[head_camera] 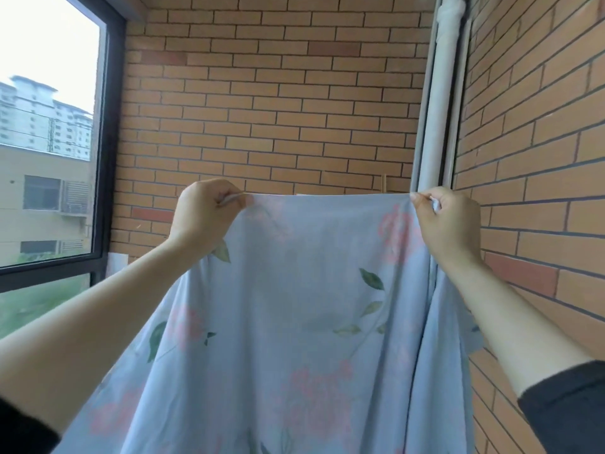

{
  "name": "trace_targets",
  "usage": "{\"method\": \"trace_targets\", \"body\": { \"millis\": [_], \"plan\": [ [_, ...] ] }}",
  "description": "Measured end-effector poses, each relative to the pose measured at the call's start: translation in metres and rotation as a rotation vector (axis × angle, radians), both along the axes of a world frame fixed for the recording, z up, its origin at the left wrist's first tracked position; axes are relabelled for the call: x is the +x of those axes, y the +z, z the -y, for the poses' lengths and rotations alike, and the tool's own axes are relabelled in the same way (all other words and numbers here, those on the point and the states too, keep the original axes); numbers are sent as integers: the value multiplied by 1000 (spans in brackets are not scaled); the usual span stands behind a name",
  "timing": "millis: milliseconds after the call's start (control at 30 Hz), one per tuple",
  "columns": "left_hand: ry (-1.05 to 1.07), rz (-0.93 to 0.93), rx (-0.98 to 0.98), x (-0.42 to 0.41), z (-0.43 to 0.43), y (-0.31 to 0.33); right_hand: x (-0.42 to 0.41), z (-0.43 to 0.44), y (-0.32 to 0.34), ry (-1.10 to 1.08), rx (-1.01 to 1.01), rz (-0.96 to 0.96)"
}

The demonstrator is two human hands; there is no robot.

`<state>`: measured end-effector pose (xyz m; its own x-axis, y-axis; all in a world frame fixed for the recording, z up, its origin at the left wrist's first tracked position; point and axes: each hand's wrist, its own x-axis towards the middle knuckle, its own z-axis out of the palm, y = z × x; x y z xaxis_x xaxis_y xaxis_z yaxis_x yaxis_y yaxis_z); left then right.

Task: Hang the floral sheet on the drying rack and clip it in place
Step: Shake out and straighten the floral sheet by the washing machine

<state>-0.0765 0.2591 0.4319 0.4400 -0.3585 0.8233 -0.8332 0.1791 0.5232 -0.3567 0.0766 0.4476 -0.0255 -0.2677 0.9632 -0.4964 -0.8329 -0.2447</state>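
A pale blue floral sheet (304, 306) with pink flowers and green leaves hangs spread in front of me, its top edge stretched level between my hands. My left hand (204, 214) pinches the top edge on the left. On the right, my right hand (442, 217) grips the same edge, with cloth bunched in its fingers. The sheet falls out of view below. A thin wooden upright (383, 183), possibly a clip or part of the rack, pokes up just behind the top edge near my right hand. The sheet hides the rest of the rack.
A brick wall (278, 109) stands straight ahead and another runs along the right (540, 158). A white pipe (438, 103) runs down the right corner. A large dark-framed window (108, 142) fills the left, with buildings outside.
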Motion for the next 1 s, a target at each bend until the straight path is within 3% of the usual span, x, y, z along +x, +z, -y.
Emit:
{"method": "trace_targets", "body": {
  "millis": [200,400,533,800,1000],
  "plan": [
    [1,-22,18,-2,5,-20,2,10,-25,31,126,-72],
    [-18,-110,139,-10,17,-102,-7,19,-132,79,415,-83],
    [-64,-104,207,-19,26,-134,-12,4,-183,113,622,32],
    [-232,50,411,-64,28,-170,30,-78,-230,648,765,66],
    [-332,81,481,-69,16,-187,57,-79,-252,857,946,-114]
  ]
}}
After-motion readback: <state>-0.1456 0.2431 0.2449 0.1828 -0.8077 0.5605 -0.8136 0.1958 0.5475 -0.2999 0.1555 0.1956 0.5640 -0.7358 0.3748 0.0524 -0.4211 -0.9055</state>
